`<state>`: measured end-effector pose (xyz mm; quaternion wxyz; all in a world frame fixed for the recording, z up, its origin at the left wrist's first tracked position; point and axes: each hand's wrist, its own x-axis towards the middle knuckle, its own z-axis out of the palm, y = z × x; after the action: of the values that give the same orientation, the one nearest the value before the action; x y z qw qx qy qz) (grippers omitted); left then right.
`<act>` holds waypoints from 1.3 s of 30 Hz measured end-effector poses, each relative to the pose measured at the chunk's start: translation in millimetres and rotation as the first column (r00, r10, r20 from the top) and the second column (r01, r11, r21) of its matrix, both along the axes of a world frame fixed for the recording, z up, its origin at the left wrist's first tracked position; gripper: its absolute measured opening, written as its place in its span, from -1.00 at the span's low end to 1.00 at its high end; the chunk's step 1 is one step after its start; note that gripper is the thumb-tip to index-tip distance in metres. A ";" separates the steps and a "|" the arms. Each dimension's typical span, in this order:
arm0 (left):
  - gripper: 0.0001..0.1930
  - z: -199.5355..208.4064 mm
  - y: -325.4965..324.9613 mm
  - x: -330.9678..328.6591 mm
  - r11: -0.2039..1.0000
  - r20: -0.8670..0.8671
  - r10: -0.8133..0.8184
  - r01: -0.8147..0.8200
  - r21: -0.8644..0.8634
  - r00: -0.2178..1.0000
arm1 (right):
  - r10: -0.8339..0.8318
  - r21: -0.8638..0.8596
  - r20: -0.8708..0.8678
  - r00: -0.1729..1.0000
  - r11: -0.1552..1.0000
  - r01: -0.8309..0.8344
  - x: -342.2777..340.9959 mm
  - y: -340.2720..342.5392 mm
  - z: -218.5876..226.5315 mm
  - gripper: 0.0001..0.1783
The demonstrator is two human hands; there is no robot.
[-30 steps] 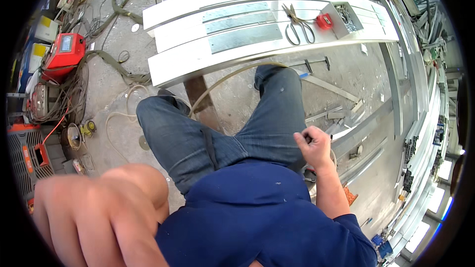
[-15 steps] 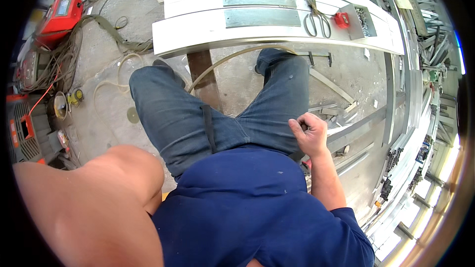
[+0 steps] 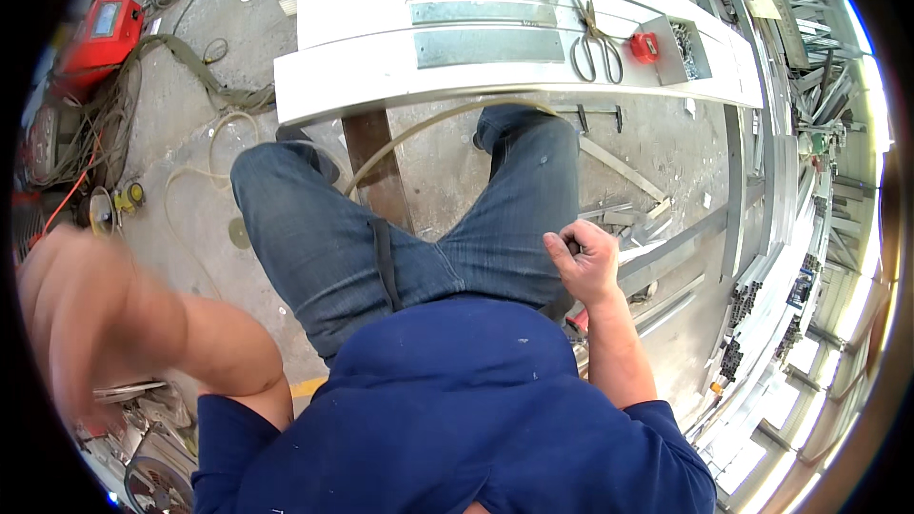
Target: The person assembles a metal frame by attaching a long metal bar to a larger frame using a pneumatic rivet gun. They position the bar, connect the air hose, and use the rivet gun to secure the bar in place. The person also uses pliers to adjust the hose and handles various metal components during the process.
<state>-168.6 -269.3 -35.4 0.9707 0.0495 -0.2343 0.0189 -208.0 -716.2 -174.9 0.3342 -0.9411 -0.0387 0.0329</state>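
My left hand [image 3: 81, 309] is raised at the far left, close to the camera and smeared by motion, so its fingers cannot be read. My right hand [image 3: 583, 262] is curled into a loose fist above my right thigh, with nothing seen in it. Ahead of my knees lie long white metal profiles [image 3: 352, 62] with grey metal strips [image 3: 490, 48] on top. Toward their right end are black-handled scissors [image 3: 598, 52], a red tape measure [image 3: 645, 48] and an open box of small metal parts [image 3: 687, 49]. Both hands are away from these.
A red machine with a screen [image 3: 103, 33] stands at the left, beside tangled cables and hoses [image 3: 95, 124]. A pale hose [image 3: 428, 124] arcs between my legs. Metal offcuts [image 3: 628, 171] lie on the floor to the right, and metal stock [image 3: 762, 276] is stacked farther right.
My left arm has swung outward, bringing the blurred hand into view at the left. My right hand keeps its curled pose by my thigh. The whole view has shifted slightly.
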 end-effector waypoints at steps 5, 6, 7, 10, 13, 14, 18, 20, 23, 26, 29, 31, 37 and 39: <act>-0.73 -177.8 61.7 3.3 -0.156 0.129 0.797 -0.006 0.988 0.589 | -0.013 -0.089 0.058 0.998 0.996 0.018 50.7 -13.4 8.1 -0.77; -0.56 -194.9 43.7 -2.9 -0.529 0.246 0.723 0.289 0.798 0.646 | -0.043 -0.110 0.056 0.998 0.993 0.049 70.3 -18.1 7.9 -0.71; -0.44 -226.7 34.5 -22.8 -0.712 0.299 0.626 0.373 0.594 0.720 | -0.071 -0.129 0.053 0.996 0.989 0.077 94.4 -23.8 9.7 -0.63; -0.38 -227.4 -22.5 -61.8 -0.710 0.320 0.597 0.298 0.638 0.736 | -0.129 -0.123 0.201 0.971 0.980 0.156 182.3 -41.4 9.5 -0.43; -0.73 -225.4 -22.6 -55.8 -0.566 0.246 0.701 0.312 0.763 0.669 | -0.146 -0.260 0.354 0.924 0.933 0.247 276.4 -39.3 41.0 -0.40; -0.75 -226.4 -15.0 -49.0 -0.428 0.124 0.775 0.370 0.825 0.619 | -0.071 -0.337 0.478 0.875 0.905 0.258 309.9 -43.2 41.4 -0.39; -0.83 -232.1 -16.3 -12.6 -0.602 0.337 0.664 0.211 0.770 0.668 | -0.070 -0.720 0.134 0.988 0.678 0.146 432.5 -16.9 47.9 -0.46; -0.87 -236.1 -23.6 1.8 -0.738 0.495 0.555 0.120 0.664 0.668 | -0.107 -0.796 -0.223 0.969 0.594 -0.117 470.4 8.5 48.9 -0.52; -0.88 -232.7 -25.2 18.1 -0.752 0.479 0.528 0.123 0.648 0.702 | -0.207 -0.817 -0.383 0.900 0.531 -0.225 497.9 0.5 30.3 -0.59; -0.88 -234.8 -24.1 28.9 -0.754 0.486 0.519 0.109 0.648 0.703 | -0.273 -0.810 -0.436 0.857 0.535 -0.241 527.1 -39.2 2.0 -0.61; -0.87 -236.5 -22.0 21.8 -0.749 0.479 0.541 0.137 0.648 0.691 | -0.317 -0.642 -0.487 0.814 0.762 -0.087 512.4 -44.9 19.0 -0.78; -0.87 -240.0 -23.0 21.4 -0.740 0.483 0.543 0.119 0.662 0.687 | -0.379 -0.339 -0.538 0.753 0.915 0.219 477.3 -84.0 33.4 -0.88; -0.83 -234.5 -26.0 16.2 -0.669 0.390 0.594 0.163 0.725 0.703 | -0.214 0.310 -0.405 0.889 0.883 0.353 271.9 -46.0 31.3 -0.49; -0.78 -242.4 -18.8 34.4 -0.426 0.190 0.686 0.176 0.887 0.702 | -0.085 0.523 -0.546 0.833 0.743 0.418 205.7 12.2 26.0 -0.30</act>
<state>-134.2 -288.1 -277.8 0.4675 0.8675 0.1522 0.0759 -2.3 -704.0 -148.9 0.6255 -0.7326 0.1703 0.2076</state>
